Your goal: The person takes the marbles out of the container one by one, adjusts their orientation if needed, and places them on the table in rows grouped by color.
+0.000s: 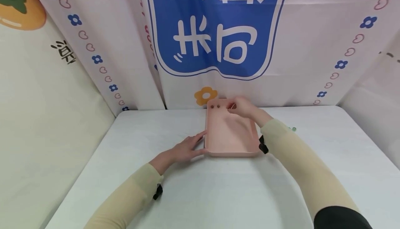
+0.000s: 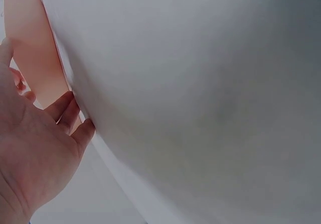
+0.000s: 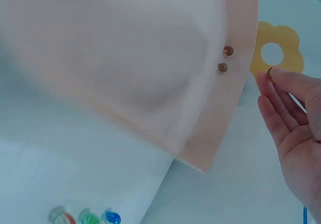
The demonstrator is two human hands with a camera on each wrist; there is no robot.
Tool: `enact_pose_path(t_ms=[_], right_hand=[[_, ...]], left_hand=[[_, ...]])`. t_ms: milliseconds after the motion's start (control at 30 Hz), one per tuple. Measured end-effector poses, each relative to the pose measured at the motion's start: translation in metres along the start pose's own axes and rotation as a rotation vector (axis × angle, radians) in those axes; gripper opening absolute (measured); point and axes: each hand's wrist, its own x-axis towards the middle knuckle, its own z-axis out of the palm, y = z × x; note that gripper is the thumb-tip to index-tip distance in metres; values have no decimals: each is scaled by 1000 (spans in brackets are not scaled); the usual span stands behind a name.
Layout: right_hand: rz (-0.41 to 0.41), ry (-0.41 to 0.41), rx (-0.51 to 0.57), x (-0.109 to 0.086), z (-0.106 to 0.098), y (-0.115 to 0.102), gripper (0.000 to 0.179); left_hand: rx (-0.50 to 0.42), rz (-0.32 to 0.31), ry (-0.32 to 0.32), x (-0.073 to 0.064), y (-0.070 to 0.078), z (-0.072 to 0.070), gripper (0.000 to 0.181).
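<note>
A pink rectangular tray (image 1: 229, 137) lies on the white table against the back wall. Two brown glass marbles (image 3: 228, 50) sit side by side inside its far end, near the left corner. Above that end, my right hand (image 1: 243, 108) pinches a small brown marble (image 3: 270, 72) between thumb and fingertips. My left hand (image 1: 186, 149) rests at the tray's left side, its extended fingers touching the rim. In the left wrist view, the left hand (image 2: 42, 143) shows straight fingers along the tray's edge.
Right of the tray, partly behind the right sleeve (image 1: 300, 159), glass marbles lie on the table, including a green marble (image 3: 89, 218) and a blue marble (image 3: 112, 217). A printed cloth (image 1: 300, 55) hangs behind the table (image 1: 218, 194).
</note>
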Motion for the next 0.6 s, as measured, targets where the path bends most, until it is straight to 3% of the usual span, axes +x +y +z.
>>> enact_pose_path(t_ms=[300, 600], right_hand=[[-81, 6, 42, -34, -9, -6, 11], [-6, 84, 39, -79, -24, -3, 12]], left_hand=[[10, 16, 0, 0, -3, 1, 79], [1, 22, -1, 0, -3, 1, 80]])
